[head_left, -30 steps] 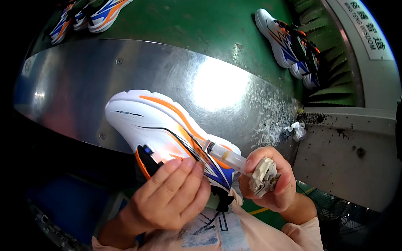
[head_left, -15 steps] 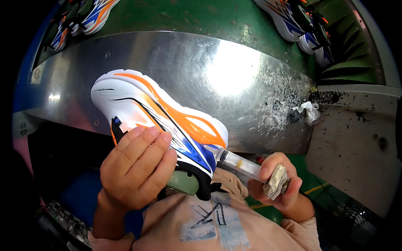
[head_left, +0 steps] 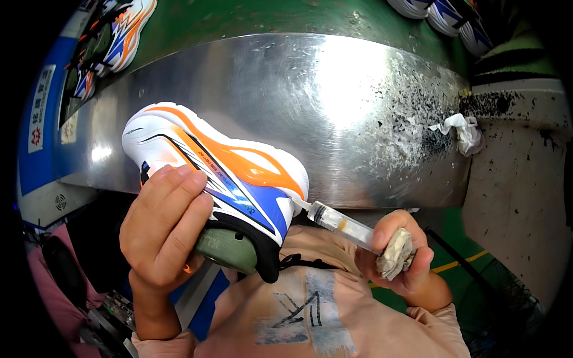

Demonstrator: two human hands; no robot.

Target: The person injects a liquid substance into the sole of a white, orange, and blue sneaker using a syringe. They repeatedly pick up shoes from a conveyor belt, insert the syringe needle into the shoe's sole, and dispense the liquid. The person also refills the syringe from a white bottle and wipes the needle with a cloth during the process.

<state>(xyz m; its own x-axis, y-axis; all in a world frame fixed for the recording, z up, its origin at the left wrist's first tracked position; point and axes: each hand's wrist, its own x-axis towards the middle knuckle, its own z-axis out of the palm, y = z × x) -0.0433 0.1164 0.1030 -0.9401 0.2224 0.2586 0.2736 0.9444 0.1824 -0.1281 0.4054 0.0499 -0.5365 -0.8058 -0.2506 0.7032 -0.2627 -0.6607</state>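
Shoe (head_left: 221, 173) at frame centre-left, in front of the worktop (head_left: 334, 95). Syringe (head_left: 340, 224) to its right, tip touching the shoe. Rag (head_left: 462, 131) on the worktop, upper right.

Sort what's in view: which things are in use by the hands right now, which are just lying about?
In use:
- sneaker, white, orange and blue, on a green last, held by the left hand
- syringe, tip at the sneaker's heel, held by the right hand, which also clutches a crusted wad

Lying about:
- crumpled white rag on the metal table
- other sneakers on the green belt
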